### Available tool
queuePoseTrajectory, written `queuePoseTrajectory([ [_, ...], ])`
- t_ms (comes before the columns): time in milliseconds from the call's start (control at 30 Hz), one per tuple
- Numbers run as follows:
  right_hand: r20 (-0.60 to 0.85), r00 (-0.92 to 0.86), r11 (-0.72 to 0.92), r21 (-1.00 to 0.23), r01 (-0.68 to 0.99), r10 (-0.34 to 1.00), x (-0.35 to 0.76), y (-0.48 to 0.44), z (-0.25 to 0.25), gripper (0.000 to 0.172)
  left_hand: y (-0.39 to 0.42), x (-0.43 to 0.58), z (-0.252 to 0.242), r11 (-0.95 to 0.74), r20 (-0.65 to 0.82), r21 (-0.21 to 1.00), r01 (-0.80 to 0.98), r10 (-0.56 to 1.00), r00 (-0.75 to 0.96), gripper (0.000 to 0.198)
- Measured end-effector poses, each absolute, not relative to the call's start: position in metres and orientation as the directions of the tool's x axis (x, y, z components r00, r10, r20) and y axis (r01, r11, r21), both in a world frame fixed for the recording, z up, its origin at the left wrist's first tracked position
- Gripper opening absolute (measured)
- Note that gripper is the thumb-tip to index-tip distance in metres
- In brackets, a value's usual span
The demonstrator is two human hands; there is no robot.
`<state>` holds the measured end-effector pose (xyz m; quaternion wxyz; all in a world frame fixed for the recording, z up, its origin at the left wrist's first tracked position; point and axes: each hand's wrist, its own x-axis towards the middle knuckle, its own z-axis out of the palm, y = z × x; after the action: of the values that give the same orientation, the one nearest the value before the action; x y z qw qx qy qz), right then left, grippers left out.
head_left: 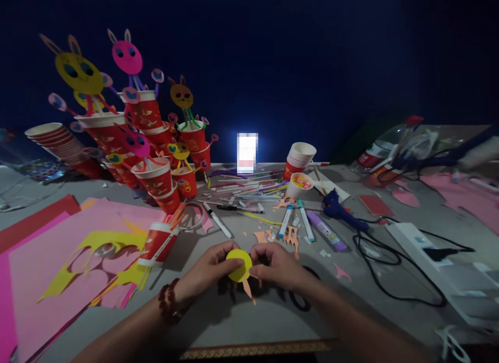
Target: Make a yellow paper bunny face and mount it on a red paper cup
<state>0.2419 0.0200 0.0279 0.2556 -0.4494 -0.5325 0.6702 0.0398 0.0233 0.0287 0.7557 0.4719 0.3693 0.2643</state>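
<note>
A yellow paper disc [244, 258] is held low over the table, near its front edge. My left hand [212, 269] pinches it with the thumb lying flat across its face. At the disc's right edge the fingers of my right hand [275, 263] are closed against it. From the bottom of the disc an orange pointed paper strip [247, 288] sticks down; whether it is stuck on or held behind cannot be made out. Beneath my right wrist, black scissors handles [300, 303] lie partly hidden. Orange paper scraps [291, 240] lie just beyond my hands.
Red paper cups [156, 181] with paper rabbit figures stand stacked at the left. Coloured paper sheets [42, 264] cover the left side. Markers [306, 221], a blue glue gun [339, 209], its black cable and a white power strip [421, 259] are at the right. A lit phone [247, 152] stands behind.
</note>
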Motion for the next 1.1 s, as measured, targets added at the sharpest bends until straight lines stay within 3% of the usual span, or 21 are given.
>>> queuePoseTrajectory([
  [533, -0.336, -0.475, -0.222, -0.934, 0.281, 0.813, 0.2416, 0.0217, 0.0268, 0.010, 0.0270, 0.0377, 0.0252, 0.336, -0.349, 0.931, 0.139, 0.716, 0.604, 0.023],
  [1100, -0.289, -0.457, -0.148, -0.936, 0.321, 0.841, 0.2421, 0.0222, 0.0248, 0.006, 0.0268, 0.0397, 0.0228, 0.387, -0.374, 0.915, 0.111, 0.714, 0.592, 0.025],
])
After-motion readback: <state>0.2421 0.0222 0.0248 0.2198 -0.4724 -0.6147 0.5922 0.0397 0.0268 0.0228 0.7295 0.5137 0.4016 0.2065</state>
